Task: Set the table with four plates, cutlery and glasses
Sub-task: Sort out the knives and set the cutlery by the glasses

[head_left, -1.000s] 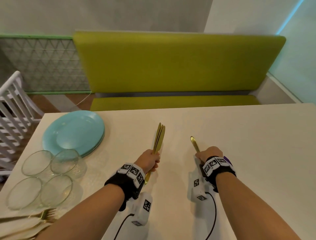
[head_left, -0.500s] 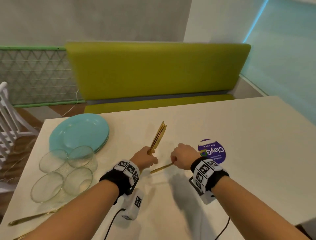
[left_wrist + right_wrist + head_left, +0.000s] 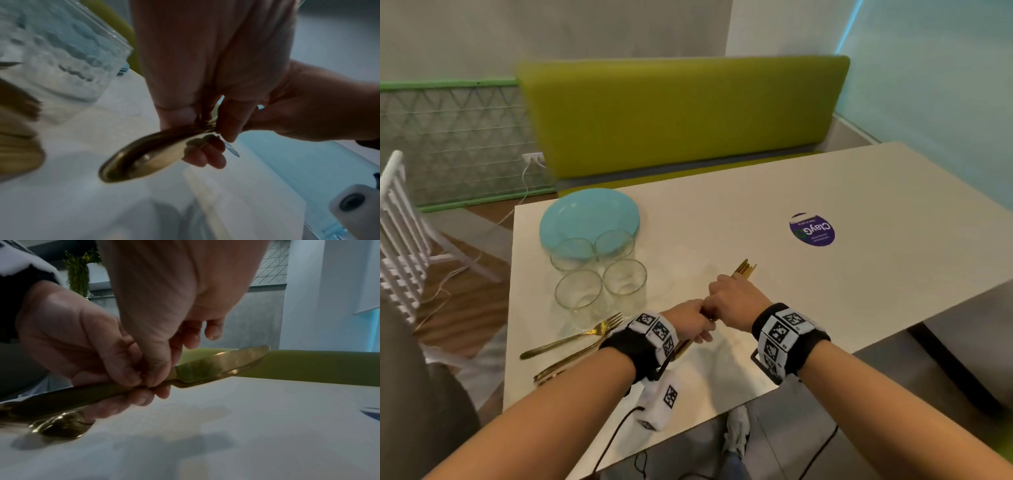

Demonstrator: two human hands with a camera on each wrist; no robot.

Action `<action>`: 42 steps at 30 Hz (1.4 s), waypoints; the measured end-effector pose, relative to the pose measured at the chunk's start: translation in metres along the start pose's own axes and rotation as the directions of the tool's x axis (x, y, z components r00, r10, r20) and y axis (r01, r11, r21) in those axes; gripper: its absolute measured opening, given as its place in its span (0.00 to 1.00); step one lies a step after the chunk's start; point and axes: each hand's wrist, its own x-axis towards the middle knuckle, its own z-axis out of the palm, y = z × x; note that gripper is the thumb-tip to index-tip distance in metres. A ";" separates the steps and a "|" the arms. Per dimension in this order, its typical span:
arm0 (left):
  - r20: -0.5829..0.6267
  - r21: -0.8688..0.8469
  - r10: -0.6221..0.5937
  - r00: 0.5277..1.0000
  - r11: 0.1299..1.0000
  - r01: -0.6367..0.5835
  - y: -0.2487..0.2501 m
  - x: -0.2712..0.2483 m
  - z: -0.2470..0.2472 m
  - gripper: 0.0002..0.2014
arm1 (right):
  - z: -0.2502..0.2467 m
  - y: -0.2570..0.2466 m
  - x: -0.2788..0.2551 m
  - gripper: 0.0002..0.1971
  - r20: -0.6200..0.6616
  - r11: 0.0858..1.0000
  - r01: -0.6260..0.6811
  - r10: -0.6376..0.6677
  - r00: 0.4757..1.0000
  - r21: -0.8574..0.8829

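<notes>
Gold knives (image 3: 743, 268) here, a bundle of shiny brass-coloured blades with rounded tips, poking out past my right hand (image 3: 736, 298) over the middle of the desk (image 3: 825, 291). From my right wrist view the blades (image 3: 222, 365) fan flat, one behind another, just above the surface. My right fingers (image 3: 156, 363) are curled tight around the handles, thumb pinching on top. My left hand (image 3: 690, 320) sits right against it, touching, its fingers (image 3: 228, 120) also wrapped around the same handles, with the rounded gold handle ends (image 3: 144, 155) sticking out beneath my palm. Both hands are gripping the one bundle, close to the desk.

Off to my left, four clear glasses (image 3: 599, 270) stand clustered together, just in front of a stack of pale blue plates (image 3: 589, 216). Gold forks (image 3: 571, 339) lie flat on the desk near its front edge, beside my left wrist. A purple round sticker (image 3: 812, 229) sits further right.
</notes>
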 end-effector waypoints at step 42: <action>-0.331 0.727 -0.093 0.939 0.610 0.317 -0.140 -0.106 -0.045 0.12 | 0.003 -0.064 0.011 0.14 -0.063 0.968 -0.098 0.116 0.991 0.232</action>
